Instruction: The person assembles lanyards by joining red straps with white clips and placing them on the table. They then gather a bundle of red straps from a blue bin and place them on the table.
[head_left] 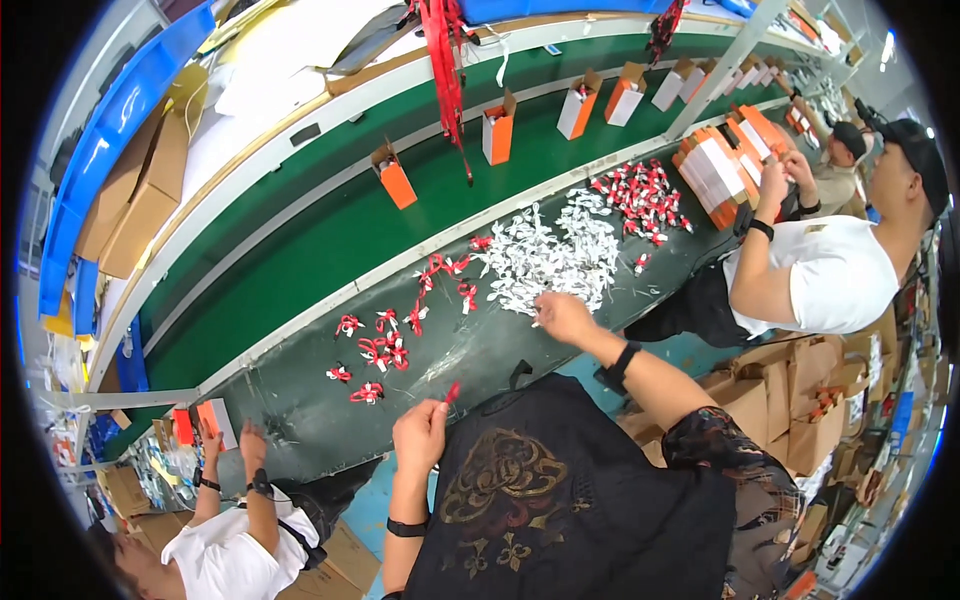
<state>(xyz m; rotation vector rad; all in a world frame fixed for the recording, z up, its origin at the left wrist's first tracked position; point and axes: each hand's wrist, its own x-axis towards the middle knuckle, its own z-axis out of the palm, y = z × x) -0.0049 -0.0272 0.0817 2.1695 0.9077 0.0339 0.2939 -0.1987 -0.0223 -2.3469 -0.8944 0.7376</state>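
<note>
My left hand [420, 435] is closed on a small red cord bundle [453, 392] that pokes out past the thumb, just over the near edge of the dark workbench [290, 380]. Reaching farther in, my right hand [565, 318] touches the near edge of a heap of white cord bundles [535, 255]. Its fingers are pinched together; what lies between them is too small to make out. Loose red cord bundles [385, 350] with white parts are scattered on the bench left of the heap. A denser pile of red-and-white bundles [645, 200] sits to its right.
Behind the bench, a green conveyor belt [260, 290] carries open orange-and-white boxes [400, 187]. Red lanyards [442, 80] hang above it. One co-worker [820, 270] at right handles stacked boxes [715, 175]; another co-worker [235, 550] at lower left reaches toward a box [217, 422].
</note>
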